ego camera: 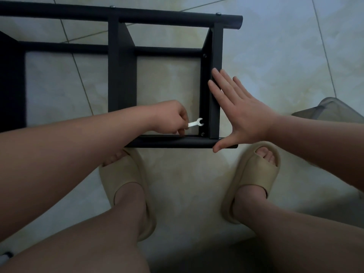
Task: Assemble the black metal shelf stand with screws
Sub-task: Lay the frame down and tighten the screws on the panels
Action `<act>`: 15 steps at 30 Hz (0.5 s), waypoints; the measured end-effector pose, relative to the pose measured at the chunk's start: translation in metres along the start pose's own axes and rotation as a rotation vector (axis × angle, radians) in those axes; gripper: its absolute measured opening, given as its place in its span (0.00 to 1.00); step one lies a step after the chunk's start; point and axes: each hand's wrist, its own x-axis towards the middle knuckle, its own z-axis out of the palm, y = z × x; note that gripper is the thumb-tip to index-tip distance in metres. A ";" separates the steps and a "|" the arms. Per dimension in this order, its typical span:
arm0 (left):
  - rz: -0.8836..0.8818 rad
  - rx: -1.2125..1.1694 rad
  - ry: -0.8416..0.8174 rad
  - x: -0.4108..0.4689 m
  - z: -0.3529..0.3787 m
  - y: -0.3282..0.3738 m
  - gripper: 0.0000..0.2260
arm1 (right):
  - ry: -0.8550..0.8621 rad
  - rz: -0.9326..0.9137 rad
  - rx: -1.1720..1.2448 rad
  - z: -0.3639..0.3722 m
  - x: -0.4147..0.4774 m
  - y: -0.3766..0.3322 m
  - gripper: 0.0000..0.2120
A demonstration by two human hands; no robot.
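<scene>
Head view, stand: The black metal shelf stand (122, 75) lies on the tiled floor (275, 56), just in front of the person's feet.
Head view, left hand: The left hand (173, 119) pinches a small white wrench (195, 123). The wrench's open end sits inside the end bar, just above a dark screw (202, 133) in the near corner.
Head view, right hand: The right hand (242, 109) is spread flat with straight fingers and presses on the outside of that end bar.
How it handles: The stand looks hard and stiff, and likely a bit heavy. Its smooth paint may slide on tile.
Where to hold: A flat push on the bar near the screw looks best, so the frame does not wobble.
Wrench: It is thin and tiny, so it could slip off.
</scene>
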 end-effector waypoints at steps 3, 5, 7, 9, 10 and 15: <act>-0.020 0.056 0.114 -0.012 -0.020 0.005 0.08 | -0.013 0.018 0.068 -0.022 -0.003 0.004 0.58; -0.017 0.103 0.205 -0.020 -0.034 0.011 0.09 | 0.031 0.065 0.094 -0.039 -0.001 0.011 0.51; 0.004 0.149 0.308 -0.026 -0.048 0.020 0.08 | 0.081 0.150 0.098 -0.058 0.005 0.017 0.45; 0.055 0.190 0.442 -0.028 -0.066 0.031 0.07 | 0.119 0.224 0.087 -0.078 0.017 0.024 0.40; 0.084 0.213 0.512 -0.027 -0.077 0.037 0.06 | 0.125 0.244 0.080 -0.087 0.025 0.027 0.39; 0.169 0.360 0.781 -0.008 -0.127 0.061 0.04 | 0.078 0.358 0.104 -0.120 0.076 0.042 0.37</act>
